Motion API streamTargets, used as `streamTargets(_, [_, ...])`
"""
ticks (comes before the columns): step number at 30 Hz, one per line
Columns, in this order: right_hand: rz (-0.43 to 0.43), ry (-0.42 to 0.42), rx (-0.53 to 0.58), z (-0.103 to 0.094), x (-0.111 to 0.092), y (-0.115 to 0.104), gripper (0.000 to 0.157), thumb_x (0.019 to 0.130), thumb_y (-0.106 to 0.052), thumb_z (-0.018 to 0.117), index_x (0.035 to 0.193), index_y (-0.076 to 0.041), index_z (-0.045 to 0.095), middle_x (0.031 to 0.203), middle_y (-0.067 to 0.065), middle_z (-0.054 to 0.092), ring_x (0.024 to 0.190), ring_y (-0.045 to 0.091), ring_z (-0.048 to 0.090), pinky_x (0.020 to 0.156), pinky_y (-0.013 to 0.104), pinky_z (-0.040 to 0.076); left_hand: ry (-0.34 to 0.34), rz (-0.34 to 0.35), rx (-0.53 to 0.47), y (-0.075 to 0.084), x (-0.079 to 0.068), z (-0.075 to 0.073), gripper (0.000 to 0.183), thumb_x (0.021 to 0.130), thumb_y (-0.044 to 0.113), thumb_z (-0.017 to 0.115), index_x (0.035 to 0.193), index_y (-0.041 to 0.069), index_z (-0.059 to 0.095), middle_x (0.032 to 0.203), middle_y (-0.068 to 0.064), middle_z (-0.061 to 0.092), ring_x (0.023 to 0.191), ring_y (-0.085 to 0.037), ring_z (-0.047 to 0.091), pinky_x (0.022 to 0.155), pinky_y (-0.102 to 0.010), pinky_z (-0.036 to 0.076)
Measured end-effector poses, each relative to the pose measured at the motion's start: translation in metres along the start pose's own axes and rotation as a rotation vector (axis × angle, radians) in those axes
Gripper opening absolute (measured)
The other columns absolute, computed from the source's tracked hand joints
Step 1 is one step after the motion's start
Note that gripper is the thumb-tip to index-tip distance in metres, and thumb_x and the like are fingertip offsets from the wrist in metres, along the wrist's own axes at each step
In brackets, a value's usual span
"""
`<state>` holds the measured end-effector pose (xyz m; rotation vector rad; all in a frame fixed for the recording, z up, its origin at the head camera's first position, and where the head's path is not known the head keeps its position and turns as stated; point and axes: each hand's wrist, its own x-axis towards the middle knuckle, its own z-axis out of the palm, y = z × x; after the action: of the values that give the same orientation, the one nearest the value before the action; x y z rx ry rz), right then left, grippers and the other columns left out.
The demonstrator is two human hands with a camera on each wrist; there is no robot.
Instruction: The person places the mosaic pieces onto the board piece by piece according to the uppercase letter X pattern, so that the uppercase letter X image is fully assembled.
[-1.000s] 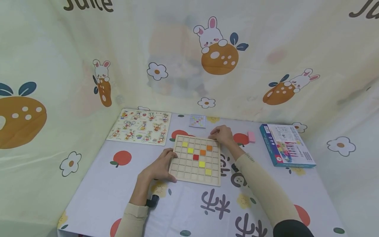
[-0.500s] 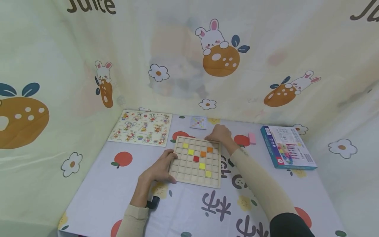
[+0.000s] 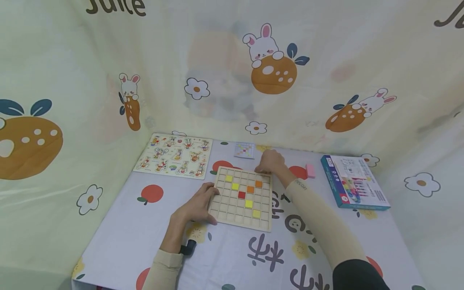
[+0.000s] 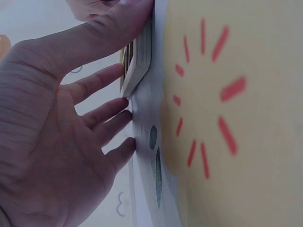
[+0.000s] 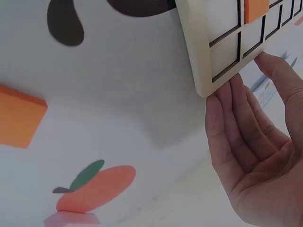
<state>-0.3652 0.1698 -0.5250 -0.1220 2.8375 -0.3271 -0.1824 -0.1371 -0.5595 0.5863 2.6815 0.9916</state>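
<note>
A square wooden grid board (image 3: 222,211) lies mid-table, with yellow tiles (image 3: 248,204), a red tile (image 3: 241,195) and orange tiles (image 3: 258,184) in a V. My left hand (image 3: 195,207) holds its near left corner, thumb along the near edge and fingers spread against the left side. At the far right corner, my right hand (image 3: 270,163) grips the edge. The right wrist view shows the bent fingers (image 5: 236,123) of that hand at the rim, their tips partly hidden behind it, and the thumb further along.
A small pattern card (image 3: 244,150) lies beyond the board. Back left is a picture board (image 3: 173,156). On the right stand a pink block (image 3: 310,171) and a blue-edged box (image 3: 355,183). The right wrist view has an orange block (image 5: 19,116) on the cloth.
My right hand has come down from just beyond the board's far edge to its far right corner. The left hand and the tiles stay as they were.
</note>
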Motion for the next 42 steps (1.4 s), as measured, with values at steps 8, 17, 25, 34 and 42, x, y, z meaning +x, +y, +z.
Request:
streamTargets(8, [-0.059,-0.030,-0.028,-0.007,-0.001,0.007,0.032,0.079,-0.034,0.090,0.070,-0.014,0.068,0.065,-0.001,0.064,0.064,0.016,0.060,0.056,0.028,0.047,0.001,0.003,0.008,-0.001,0.000,0.001,0.095,0.059,0.026,0.104,0.139,0.015,0.053,0.164,-0.013,0.030,0.145,-0.033,0.039,0.122,-0.046,0.037])
streamTargets(17, [0.030,-0.105,0.038,-0.008,0.000,0.029,0.039,0.081,-0.041,0.089,0.092,-0.007,0.073,0.077,0.004,0.074,0.072,0.021,0.071,0.064,0.032,0.058,0.003,-0.015,0.004,-0.002,-0.001,0.002,0.095,0.059,0.027,0.104,0.139,0.017,0.053,0.165,-0.011,0.028,0.146,-0.031,0.038,0.121,-0.045,0.037])
streamTargets(25, [0.132,-0.151,0.103,-0.010,-0.005,0.031,0.045,0.083,-0.036,0.085,0.104,0.000,0.070,0.076,0.007,0.077,0.071,0.022,0.076,0.071,0.037,0.064,0.004,0.000,0.020,-0.003,0.001,0.001,0.095,0.059,0.028,0.103,0.140,0.016,0.054,0.165,-0.012,0.029,0.146,-0.031,0.038,0.122,-0.045,0.036])
streamTargets(34, [0.222,-0.154,0.292,-0.007,-0.008,0.045,0.027,0.082,-0.024,0.086,0.094,-0.002,0.076,0.081,0.010,0.077,0.074,0.023,0.075,0.070,0.035,0.064,0.010,0.000,0.029,-0.002,0.001,0.001,0.096,0.058,0.029,0.104,0.140,0.016,0.055,0.164,-0.012,0.030,0.146,-0.032,0.040,0.122,-0.046,0.037])
streamTargets(42, [0.006,-0.167,0.437,-0.002,-0.006,0.070,0.034,0.085,-0.005,0.079,0.119,-0.007,0.075,0.107,0.008,0.077,0.094,0.023,0.072,0.080,0.036,0.060,0.015,-0.026,0.006,-0.003,0.000,0.003,0.095,0.058,0.028,0.104,0.139,0.017,0.055,0.165,-0.011,0.029,0.142,-0.030,0.042,0.121,-0.043,0.038])
